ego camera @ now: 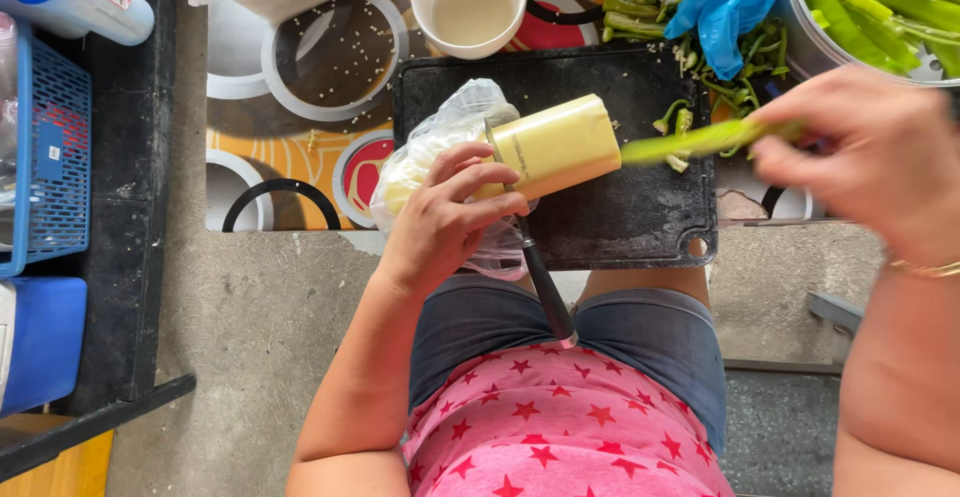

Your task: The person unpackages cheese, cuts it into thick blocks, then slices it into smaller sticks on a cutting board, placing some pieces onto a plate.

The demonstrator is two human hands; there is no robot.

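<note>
Bare grey concrete floor below, evenly daylit. Orange mat with black and white rings spread just beyond the hands. Dark low shelf off to their left, carrying a blue basket.

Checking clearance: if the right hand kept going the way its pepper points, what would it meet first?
Probably the cheese block in the left hand; the pepper held by the right hand nearly touches it, though depth is unclear.

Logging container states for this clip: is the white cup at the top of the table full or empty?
Nearly empty: the white cup stands upright, and its pale inner bottom shows, perhaps with a thin cloudy film of liquid.
</note>
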